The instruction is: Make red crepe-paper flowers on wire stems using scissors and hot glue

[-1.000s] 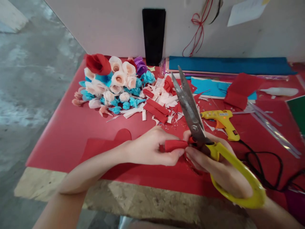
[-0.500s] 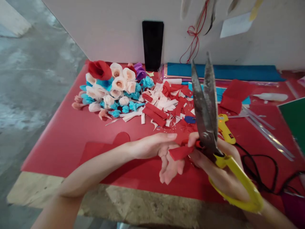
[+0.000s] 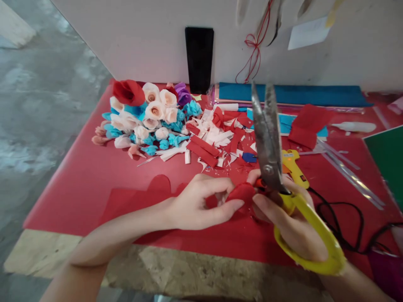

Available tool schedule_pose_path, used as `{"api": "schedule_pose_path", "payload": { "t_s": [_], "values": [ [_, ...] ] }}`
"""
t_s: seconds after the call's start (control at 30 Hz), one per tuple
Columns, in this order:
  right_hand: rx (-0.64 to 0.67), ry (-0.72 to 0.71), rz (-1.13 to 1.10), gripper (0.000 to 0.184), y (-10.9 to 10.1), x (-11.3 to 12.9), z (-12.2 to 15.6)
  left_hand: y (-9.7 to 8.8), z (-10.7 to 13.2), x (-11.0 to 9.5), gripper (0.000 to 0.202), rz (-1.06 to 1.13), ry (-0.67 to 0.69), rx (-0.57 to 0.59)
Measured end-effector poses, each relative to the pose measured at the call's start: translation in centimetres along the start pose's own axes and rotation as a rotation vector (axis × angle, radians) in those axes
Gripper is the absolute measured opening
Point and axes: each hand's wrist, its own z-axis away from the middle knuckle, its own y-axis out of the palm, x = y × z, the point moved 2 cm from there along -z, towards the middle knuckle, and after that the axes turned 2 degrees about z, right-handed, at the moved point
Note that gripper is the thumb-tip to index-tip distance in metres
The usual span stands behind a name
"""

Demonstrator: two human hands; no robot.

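My left hand (image 3: 201,203) is closed, thumb and fingers pinching a small folded piece of red paper (image 3: 241,193) just above the red table (image 3: 78,184). My right hand (image 3: 285,220) touches the same red piece with its fingertips while gripping large scissors (image 3: 270,142) by their yellow handles. The steel blades point up and away from me, nearly closed. A cut red paper shape (image 3: 138,197) lies flat under my left wrist.
A heap of paper roses (image 3: 147,113) in white, blue, red and purple lies at the back left, with red and white scraps (image 3: 217,140) beside it. A yellow glue gun (image 3: 294,165) and black cord (image 3: 346,226) lie right. Blue paper (image 3: 292,94) and a black panel (image 3: 199,58) stand by the wall.
My left hand, open with fingers hanging down half a second ago, has closed on the red piece again. The scissor blades have come closer together and tilted slightly left.
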Motion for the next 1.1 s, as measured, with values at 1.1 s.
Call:
{"api": "schedule_pose_path", "payload": {
  "t_s": [1.1],
  "values": [
    [0.330,0.047,0.272,0.018,1.6,-0.7,0.9,-2.0,-0.2,-0.3,0.031,0.125,0.009,-0.173]
  ]
}}
